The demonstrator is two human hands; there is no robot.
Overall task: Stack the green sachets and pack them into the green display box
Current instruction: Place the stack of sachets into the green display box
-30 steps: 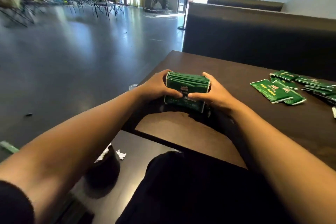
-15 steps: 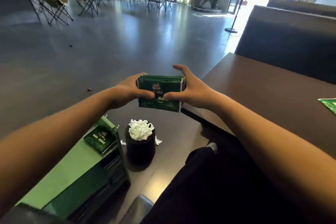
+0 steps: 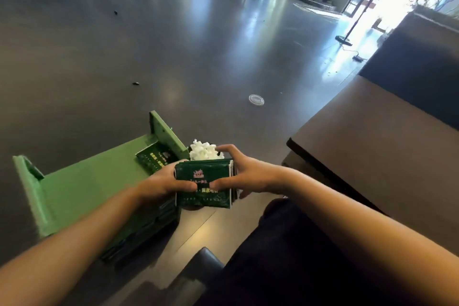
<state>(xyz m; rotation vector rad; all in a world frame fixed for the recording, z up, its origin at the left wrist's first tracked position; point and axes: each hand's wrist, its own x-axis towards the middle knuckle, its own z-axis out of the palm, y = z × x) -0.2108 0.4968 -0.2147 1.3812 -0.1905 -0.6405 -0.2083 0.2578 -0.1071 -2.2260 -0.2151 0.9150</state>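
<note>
Green sachets (image 3: 203,185): one stack, count not readable, held upright in the air between two hands. Left hand (image 3: 159,182) grips the stack's left edge, thumb across its face. Right hand (image 3: 248,176) grips the right edge, thumb on the face. One green display box (image 3: 82,186) just left of the stack, one sachet (image 3: 155,158) at its far end. One dark cup of white scraps (image 3: 205,151) behind the stack. One table (image 3: 372,141) at right.
</note>
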